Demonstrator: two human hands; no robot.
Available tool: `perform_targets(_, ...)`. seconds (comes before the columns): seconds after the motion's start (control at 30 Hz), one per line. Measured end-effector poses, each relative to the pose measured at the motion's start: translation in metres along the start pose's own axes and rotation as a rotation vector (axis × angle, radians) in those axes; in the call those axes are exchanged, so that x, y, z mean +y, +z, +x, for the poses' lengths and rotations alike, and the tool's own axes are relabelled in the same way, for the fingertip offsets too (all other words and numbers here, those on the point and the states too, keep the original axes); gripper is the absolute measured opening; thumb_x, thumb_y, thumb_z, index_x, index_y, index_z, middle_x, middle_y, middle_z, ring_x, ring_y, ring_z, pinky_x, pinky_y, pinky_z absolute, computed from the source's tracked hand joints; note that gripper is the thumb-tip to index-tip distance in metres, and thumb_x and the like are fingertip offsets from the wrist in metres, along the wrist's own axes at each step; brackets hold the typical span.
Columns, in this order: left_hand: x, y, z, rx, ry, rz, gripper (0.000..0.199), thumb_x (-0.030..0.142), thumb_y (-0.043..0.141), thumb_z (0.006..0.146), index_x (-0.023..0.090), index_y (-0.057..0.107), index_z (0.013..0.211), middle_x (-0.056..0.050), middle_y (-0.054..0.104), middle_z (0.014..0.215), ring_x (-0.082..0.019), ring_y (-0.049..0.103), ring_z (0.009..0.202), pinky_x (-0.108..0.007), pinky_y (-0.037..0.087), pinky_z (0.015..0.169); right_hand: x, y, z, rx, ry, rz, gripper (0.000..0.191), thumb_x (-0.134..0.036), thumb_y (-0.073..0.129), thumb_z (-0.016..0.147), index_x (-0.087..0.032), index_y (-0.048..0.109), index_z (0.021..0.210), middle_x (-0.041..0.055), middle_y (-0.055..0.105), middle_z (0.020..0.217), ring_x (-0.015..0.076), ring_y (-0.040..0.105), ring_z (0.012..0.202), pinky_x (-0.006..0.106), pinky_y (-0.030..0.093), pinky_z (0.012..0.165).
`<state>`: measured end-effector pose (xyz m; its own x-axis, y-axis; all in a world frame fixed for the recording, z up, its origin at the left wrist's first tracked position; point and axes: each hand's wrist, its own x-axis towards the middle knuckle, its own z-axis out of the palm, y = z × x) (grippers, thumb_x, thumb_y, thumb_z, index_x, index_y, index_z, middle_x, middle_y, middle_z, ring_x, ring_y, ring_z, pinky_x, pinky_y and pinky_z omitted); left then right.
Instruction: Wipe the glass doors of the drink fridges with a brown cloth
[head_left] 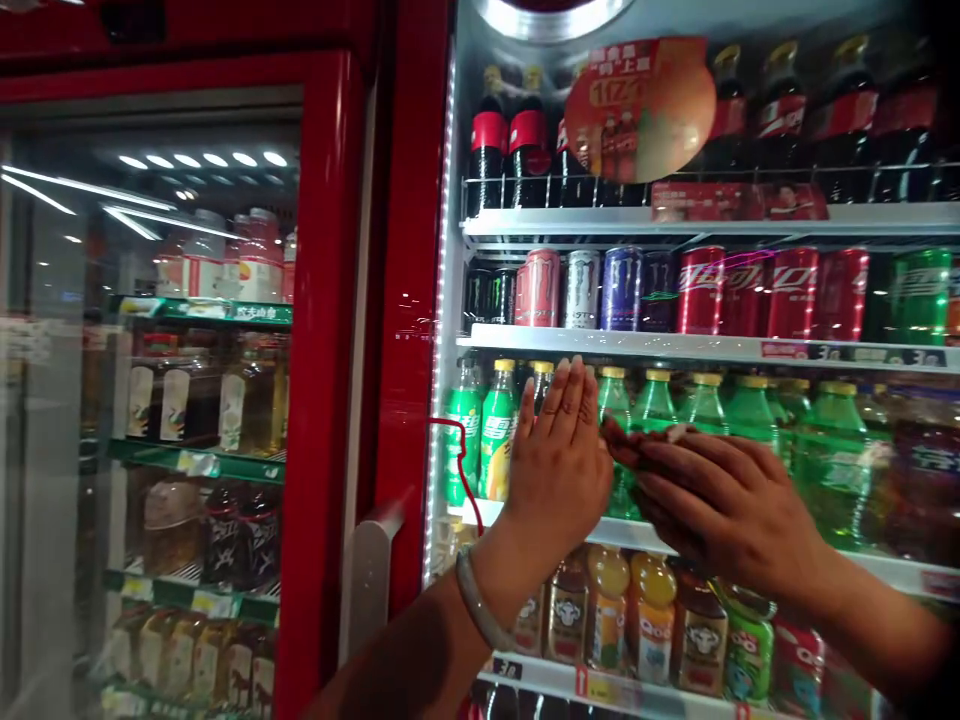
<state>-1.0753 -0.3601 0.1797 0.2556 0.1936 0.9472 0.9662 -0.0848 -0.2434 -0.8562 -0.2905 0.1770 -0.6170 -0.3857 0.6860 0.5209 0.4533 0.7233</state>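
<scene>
My left hand (564,460) is raised in front of the lit drinks fridge, its fingers stretched upward and close together, holding nothing visible. A pale bangle (480,600) circles that wrist. My right hand (720,490) comes in from the right with its fingers stretched out to the left, near the left hand's edge. A dark finger-like shape lies between the hands; whether it is a reflection I cannot tell. Behind them stand green soda bottles (750,410) with yellow caps, partly hidden. Juice bottles (651,610) line the shelf below.
A red fridge frame (409,300) with a grey handle (367,580) is at the left. Cans (621,290) and cola bottles (489,150) fill the upper shelves. A round red sign (637,110) overlaps the cola. Another glass-fronted fridge (202,400) holds more bottles.
</scene>
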Motion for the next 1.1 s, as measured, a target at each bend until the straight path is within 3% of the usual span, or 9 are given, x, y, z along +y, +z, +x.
perform_targets(0.1, -0.022, -0.007, -0.010, 0.006, 0.016, -0.007, 0.067, 0.026, 0.039, 0.106, 0.003, 0.019, 0.166, -0.014, 0.028, 0.174, -0.023, 0.010, 0.166, -0.047, 0.014, 0.138, 0.016, 0.003, -0.005, 0.062, -0.040, -0.057, 0.025, -0.039, 0.075, 0.086, -0.038, 0.073, 0.111, 0.0040, 0.076, 0.124, 0.0292, 0.068, 0.109, 0.048, 0.048, 0.087)
perform_targets(0.2, -0.035, -0.013, -0.015, 0.005, -0.008, -0.020, 0.067, 0.026, 0.038, 0.106, 0.004, 0.019, 0.166, -0.014, 0.028, 0.174, -0.024, 0.010, 0.166, -0.048, 0.016, 0.138, 0.020, 0.018, 0.043, 0.229, 0.293, -0.149, 0.027, -0.041, 0.079, 0.082, -0.030, 0.073, 0.106, 0.0096, 0.076, 0.115, 0.0302, 0.069, 0.097, 0.047, 0.049, 0.079)
perform_targets(0.3, -0.048, -0.024, -0.021, -0.043, -0.035, -0.038, 0.067, 0.024, 0.039, 0.105, 0.004, 0.019, 0.166, -0.016, 0.025, 0.175, -0.025, 0.012, 0.165, -0.049, 0.020, 0.137, -0.014, 0.033, 0.099, 0.271, 0.453, -0.144, 0.026, -0.038, 0.075, 0.085, -0.024, 0.072, 0.107, 0.0116, 0.074, 0.119, 0.0305, 0.067, 0.103, 0.045, 0.048, 0.083)
perform_targets(0.43, -0.077, -0.043, -0.040, -0.123, -0.038, -0.052, 0.070, 0.019, 0.040, 0.102, 0.003, 0.016, 0.166, -0.018, 0.024, 0.175, -0.027, 0.011, 0.165, -0.049, 0.025, 0.135, -0.074, 0.040, 0.110, 0.122, 0.123, -0.080, 0.029, -0.035, 0.075, 0.088, -0.027, 0.070, 0.115, 0.0055, 0.073, 0.128, 0.0293, 0.061, 0.120, 0.045, 0.045, 0.094)
perform_targets(0.57, -0.105, -0.060, -0.057, -0.177, -0.037, -0.082, 0.073, 0.017, 0.037, 0.103, 0.008, 0.007, 0.168, -0.016, 0.020, 0.177, -0.024, 0.010, 0.166, -0.048, 0.023, 0.136, -0.084, 0.043, 0.109, 0.095, -0.036, -0.059, 0.029, -0.034, 0.076, 0.088, -0.029, 0.069, 0.115, 0.0026, 0.073, 0.124, 0.0256, 0.060, 0.113, 0.042, 0.044, 0.093)
perform_targets(0.73, -0.125, -0.078, -0.055, -0.186, -0.072, -0.104, 0.069, 0.016, 0.037, 0.103, 0.009, 0.013, 0.167, -0.017, 0.017, 0.177, -0.024, 0.006, 0.166, -0.050, 0.015, 0.137, -0.069, 0.067, 0.195, 0.144, 0.409, -0.041, 0.024, -0.038, 0.057, 0.101, -0.024, 0.068, 0.116, 0.0088, 0.066, 0.128, 0.0270, 0.053, 0.114, 0.046, 0.036, 0.095)
perform_targets(0.83, -0.135, -0.088, -0.066, -0.201, -0.075, -0.090, 0.067, 0.015, 0.038, 0.101, 0.007, 0.020, 0.165, -0.018, 0.019, 0.176, -0.025, 0.006, 0.166, -0.052, 0.015, 0.137, -0.097, 0.081, 0.224, 0.069, 0.496, 0.003, 0.030, -0.038, 0.051, 0.103, -0.021, 0.065, 0.123, 0.0110, 0.060, 0.137, 0.0300, 0.049, 0.121, 0.050, 0.033, 0.099)
perform_targets(0.97, -0.148, -0.095, -0.102, -0.245, -0.097, -0.020, 0.062, 0.017, 0.043, 0.100, -0.001, 0.033, 0.159, -0.026, 0.030, 0.171, -0.031, 0.014, 0.165, -0.056, 0.019, 0.135, -0.152, 0.078, 0.196, -0.023, 0.244, 0.024, 0.024, -0.038, 0.054, 0.103, -0.030, 0.066, 0.122, 0.0041, 0.064, 0.138, 0.0277, 0.049, 0.127, 0.045, 0.034, 0.096)
perform_targets(1.1, -0.157, -0.091, -0.107, -0.218, -0.105, -0.036, 0.073, 0.017, 0.044, 0.101, 0.003, 0.013, 0.166, -0.027, 0.025, 0.172, -0.033, 0.014, 0.164, -0.059, 0.029, 0.132, -0.139, 0.077, 0.191, -0.033, -0.011, 0.061, 0.023, -0.032, 0.057, 0.101, -0.034, 0.064, 0.123, -0.0015, 0.065, 0.137, 0.0222, 0.049, 0.127, 0.041, 0.034, 0.097)
